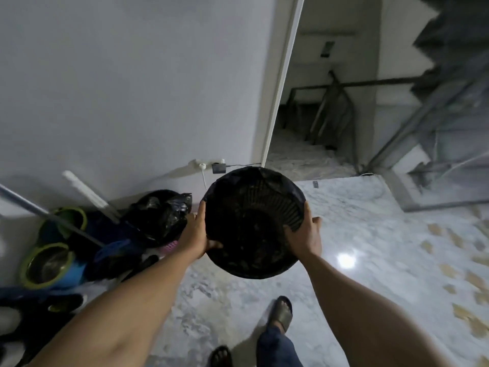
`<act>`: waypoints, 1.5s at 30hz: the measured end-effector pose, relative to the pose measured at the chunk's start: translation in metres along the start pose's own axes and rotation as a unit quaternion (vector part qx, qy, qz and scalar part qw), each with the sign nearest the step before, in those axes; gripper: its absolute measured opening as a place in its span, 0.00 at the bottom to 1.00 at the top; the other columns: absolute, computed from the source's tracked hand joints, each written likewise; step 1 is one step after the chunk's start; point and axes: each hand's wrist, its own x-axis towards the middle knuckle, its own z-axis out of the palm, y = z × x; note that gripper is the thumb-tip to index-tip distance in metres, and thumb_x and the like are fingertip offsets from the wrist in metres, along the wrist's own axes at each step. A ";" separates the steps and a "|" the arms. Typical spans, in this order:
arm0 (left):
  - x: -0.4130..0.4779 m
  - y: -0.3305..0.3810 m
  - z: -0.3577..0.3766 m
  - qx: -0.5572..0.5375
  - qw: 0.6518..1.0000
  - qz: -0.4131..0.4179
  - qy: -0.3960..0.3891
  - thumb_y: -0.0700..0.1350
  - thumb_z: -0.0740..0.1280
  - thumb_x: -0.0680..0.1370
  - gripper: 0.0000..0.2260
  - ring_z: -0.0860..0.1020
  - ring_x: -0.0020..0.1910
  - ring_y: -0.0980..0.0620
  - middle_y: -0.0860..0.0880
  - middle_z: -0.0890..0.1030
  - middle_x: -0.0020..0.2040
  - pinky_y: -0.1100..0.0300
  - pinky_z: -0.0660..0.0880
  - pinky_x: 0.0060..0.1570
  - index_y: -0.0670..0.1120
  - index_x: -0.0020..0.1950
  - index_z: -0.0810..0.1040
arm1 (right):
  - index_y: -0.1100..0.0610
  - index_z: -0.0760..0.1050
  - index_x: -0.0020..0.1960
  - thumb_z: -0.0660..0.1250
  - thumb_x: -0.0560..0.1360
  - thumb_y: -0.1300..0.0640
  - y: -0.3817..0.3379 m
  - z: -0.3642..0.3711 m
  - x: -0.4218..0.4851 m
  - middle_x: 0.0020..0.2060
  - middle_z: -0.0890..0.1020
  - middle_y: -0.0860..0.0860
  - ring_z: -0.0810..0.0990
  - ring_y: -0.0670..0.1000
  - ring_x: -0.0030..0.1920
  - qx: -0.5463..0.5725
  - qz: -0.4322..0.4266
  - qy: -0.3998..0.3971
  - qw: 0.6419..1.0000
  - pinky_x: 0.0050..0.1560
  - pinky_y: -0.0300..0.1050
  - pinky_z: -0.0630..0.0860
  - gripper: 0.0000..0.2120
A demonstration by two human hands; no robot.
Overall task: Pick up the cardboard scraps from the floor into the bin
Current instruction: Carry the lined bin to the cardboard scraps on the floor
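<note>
Outstretched, left hand [198,232] and right hand [306,235] grip opposite sides of the bin [281,205].

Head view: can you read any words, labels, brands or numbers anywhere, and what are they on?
No text can be read.
On the black bin: no label visible.
On the dark plug at the wall socket: too blurred to show markings.
On the small dark panel on the far wall: too small and blurred.
On the rubber boots: no print visible.
</note>
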 end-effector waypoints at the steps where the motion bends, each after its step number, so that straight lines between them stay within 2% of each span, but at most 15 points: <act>1: -0.010 0.003 0.001 0.006 1.000 0.013 -0.007 0.47 0.83 0.63 0.61 0.66 0.71 0.40 0.40 0.60 0.73 0.49 0.65 0.69 0.51 0.81 0.41 | 0.40 0.51 0.78 0.69 0.74 0.51 0.006 -0.008 -0.015 0.56 0.66 0.53 0.72 0.55 0.40 0.001 0.007 0.009 1.000 0.44 0.51 0.77 0.39; 5: -0.040 0.024 0.013 0.007 0.997 0.060 -0.037 0.51 0.85 0.58 0.63 0.71 0.66 0.41 0.42 0.66 0.68 0.48 0.71 0.65 0.57 0.80 0.43 | 0.40 0.51 0.78 0.70 0.75 0.50 0.035 -0.043 -0.064 0.55 0.66 0.54 0.73 0.56 0.39 0.002 0.030 0.051 0.998 0.41 0.48 0.75 0.39; 8: -0.061 0.055 0.023 0.017 0.993 0.104 -0.060 0.48 0.84 0.61 0.61 0.70 0.66 0.41 0.41 0.66 0.68 0.49 0.71 0.63 0.57 0.80 0.42 | 0.39 0.51 0.78 0.70 0.74 0.49 0.060 -0.070 -0.093 0.55 0.65 0.53 0.77 0.58 0.39 0.008 0.057 0.082 0.995 0.41 0.48 0.76 0.40; 11: -0.075 0.090 0.043 0.014 0.986 0.143 -0.085 0.48 0.84 0.61 0.61 0.70 0.67 0.39 0.42 0.65 0.70 0.49 0.71 0.64 0.59 0.80 0.43 | 0.41 0.52 0.79 0.70 0.74 0.50 0.091 -0.101 -0.122 0.55 0.65 0.53 0.80 0.61 0.44 0.015 0.084 0.122 0.989 0.44 0.48 0.76 0.41; 15: -0.100 0.143 0.089 0.027 0.972 0.196 -0.124 0.52 0.84 0.56 0.64 0.71 0.66 0.39 0.44 0.66 0.69 0.45 0.74 0.62 0.66 0.78 0.42 | 0.45 0.52 0.80 0.69 0.75 0.50 0.148 -0.150 -0.163 0.57 0.64 0.54 0.80 0.62 0.50 0.029 0.135 0.173 0.975 0.49 0.51 0.76 0.39; 18: -0.146 0.192 0.121 0.049 0.959 0.234 -0.150 0.50 0.84 0.59 0.62 0.73 0.61 0.40 0.46 0.67 0.63 0.48 0.75 0.58 0.65 0.78 0.42 | 0.45 0.51 0.80 0.68 0.77 0.48 0.199 -0.183 -0.203 0.60 0.64 0.56 0.79 0.63 0.50 0.067 0.164 0.204 0.963 0.50 0.51 0.75 0.38; 21: -0.196 0.237 0.160 0.068 0.947 0.255 -0.183 0.48 0.83 0.61 0.61 0.74 0.58 0.41 0.47 0.65 0.61 0.51 0.77 0.54 0.63 0.78 0.41 | 0.48 0.53 0.81 0.69 0.77 0.47 0.254 -0.215 -0.254 0.61 0.65 0.57 0.79 0.61 0.51 0.111 0.185 0.234 0.948 0.56 0.52 0.76 0.38; 23: -0.232 0.265 0.186 0.082 0.935 0.277 -0.206 0.49 0.83 0.61 0.61 0.73 0.56 0.44 0.46 0.65 0.62 0.52 0.77 0.51 0.61 0.79 0.41 | 0.50 0.56 0.80 0.71 0.76 0.47 0.288 -0.236 -0.293 0.64 0.65 0.59 0.79 0.62 0.56 0.132 0.213 0.263 0.932 0.59 0.52 0.76 0.39; 27: -0.302 0.323 0.240 0.113 0.903 0.332 -0.247 0.50 0.83 0.62 0.58 0.73 0.62 0.40 0.45 0.66 0.62 0.50 0.76 0.58 0.54 0.81 0.48 | 0.53 0.59 0.79 0.71 0.76 0.49 0.347 -0.279 -0.368 0.70 0.63 0.61 0.75 0.63 0.64 0.157 0.270 0.319 0.895 0.63 0.52 0.73 0.37; 30: -0.345 0.361 0.281 0.117 0.879 0.373 -0.273 0.48 0.83 0.62 0.56 0.74 0.61 0.38 0.47 0.66 0.57 0.49 0.77 0.58 0.53 0.80 0.52 | 0.53 0.62 0.78 0.73 0.75 0.52 0.388 -0.310 -0.409 0.66 0.67 0.61 0.74 0.62 0.64 0.180 0.281 0.368 0.868 0.64 0.51 0.72 0.36; 33: -0.364 0.392 0.322 0.114 0.859 0.416 -0.276 0.50 0.84 0.58 0.55 0.76 0.58 0.40 0.48 0.69 0.55 0.50 0.80 0.53 0.56 0.79 0.56 | 0.55 0.66 0.77 0.75 0.73 0.53 0.424 -0.336 -0.433 0.62 0.71 0.59 0.75 0.61 0.63 0.217 0.296 0.404 0.838 0.64 0.50 0.72 0.35; 37: -0.377 0.440 0.362 0.081 0.854 0.427 -0.286 0.49 0.83 0.58 0.48 0.77 0.52 0.44 0.46 0.74 0.53 0.51 0.81 0.45 0.53 0.74 0.65 | 0.54 0.73 0.72 0.75 0.73 0.52 0.467 -0.363 -0.432 0.69 0.74 0.55 0.72 0.56 0.69 0.289 0.305 0.464 0.780 0.69 0.51 0.71 0.30; 40: -0.365 0.475 0.392 0.059 0.879 0.383 -0.280 0.45 0.83 0.60 0.34 0.77 0.54 0.42 0.44 0.74 0.54 0.53 0.78 0.44 0.46 0.62 0.72 | 0.54 0.77 0.68 0.76 0.71 0.52 0.497 -0.376 -0.407 0.68 0.76 0.54 0.74 0.54 0.68 0.323 0.317 0.493 0.743 0.67 0.50 0.73 0.26; 42: -0.347 0.501 0.414 0.072 0.875 0.379 -0.291 0.45 0.82 0.64 0.37 0.75 0.59 0.42 0.43 0.71 0.60 0.56 0.75 0.47 0.46 0.70 0.71 | 0.55 0.78 0.67 0.77 0.71 0.52 0.515 -0.383 -0.381 0.66 0.77 0.54 0.76 0.54 0.66 0.336 0.331 0.508 0.721 0.65 0.46 0.73 0.26; 45: -0.309 0.549 0.455 0.079 0.863 0.383 -0.319 0.38 0.78 0.67 0.44 0.75 0.54 0.42 0.40 0.69 0.64 0.61 0.73 0.35 0.47 0.79 0.60 | 0.58 0.76 0.68 0.77 0.71 0.54 0.543 -0.402 -0.325 0.68 0.76 0.55 0.75 0.55 0.67 0.343 0.370 0.519 0.690 0.66 0.47 0.72 0.28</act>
